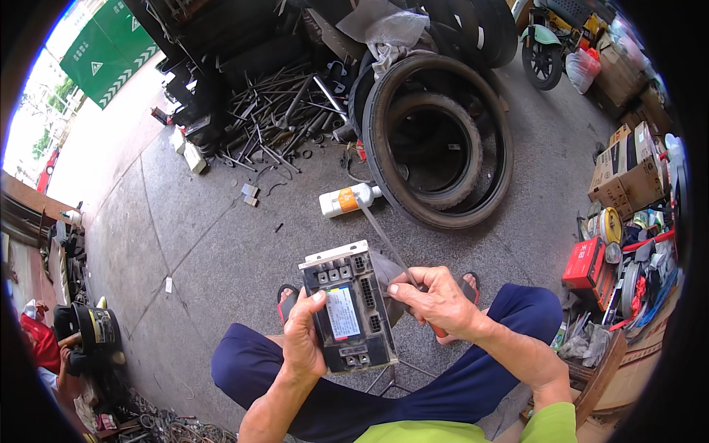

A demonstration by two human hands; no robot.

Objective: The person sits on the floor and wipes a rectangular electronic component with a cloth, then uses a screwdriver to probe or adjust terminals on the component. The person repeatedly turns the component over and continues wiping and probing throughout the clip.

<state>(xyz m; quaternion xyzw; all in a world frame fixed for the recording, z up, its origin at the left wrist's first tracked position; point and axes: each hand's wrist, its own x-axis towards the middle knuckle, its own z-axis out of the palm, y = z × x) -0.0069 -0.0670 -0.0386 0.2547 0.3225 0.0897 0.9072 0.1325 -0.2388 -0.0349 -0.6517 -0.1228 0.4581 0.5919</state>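
Observation:
My left hand (303,338) grips the lower left side of a black electronic controller box (346,310) with a pale metal base plate. The box's face carries a white printed label, several connector sockets and screw terminals, and it is tilted towards me. Beside its right edge, my right hand (437,299) is closed around a long-shafted screwdriver (388,239); the orange-red handle shows below the fingers and the shaft points up and to the left, away from the box. Behind the box and the shaft a grey rounded thing is partly hidden.
A white bottle (348,200) lies on the floor beside worn tyres (379,138). Metal tools and rods (282,116) are heaped farther back. Cardboard boxes (628,169) and a red box (584,263) stand at the right. Another person's arm (63,365) shows at the far left.

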